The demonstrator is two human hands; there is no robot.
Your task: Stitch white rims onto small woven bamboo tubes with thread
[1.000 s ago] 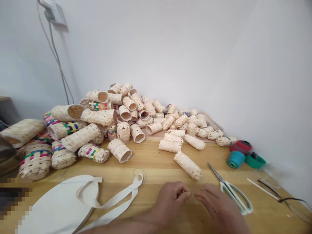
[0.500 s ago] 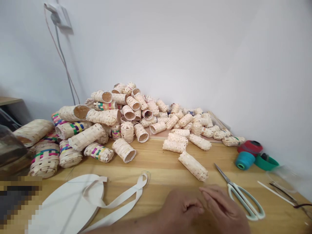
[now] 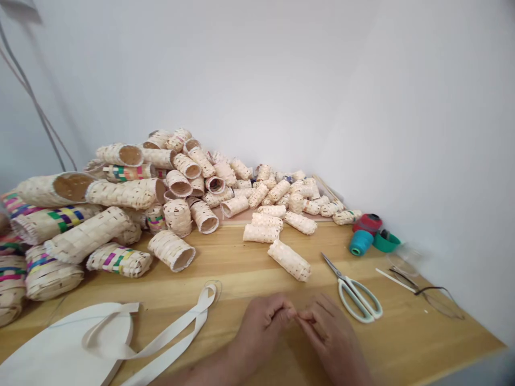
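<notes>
The left hand (image 3: 261,331) and right hand (image 3: 332,336) sit close together at the table's near edge, both narrowly closed, the fingertips (image 3: 290,314) curled in and meeting. Whatever lies between them, perhaps nothing, is too fine to make out. Nearest the hands, just beyond their reach on the pale wooden tabletop (image 3: 225,281), a woven bamboo tube (image 3: 288,260) lies on its side, its strips rough and speckled. Right of it rest steel scissors (image 3: 353,294) with pale green loop handles. To the left, a white cloth strap (image 3: 189,324) curls in a flat loop from a smooth white oval panel (image 3: 68,343). Behind them rises a heap of woven cylinders (image 3: 177,185), hollow-ended, some banded in bright colours. At the far corner stand a teal thread spool (image 3: 361,243), a red spool (image 3: 367,224) and a green bowl (image 3: 386,242) — and eyeglasses (image 3: 436,300) lie to the right.
</notes>
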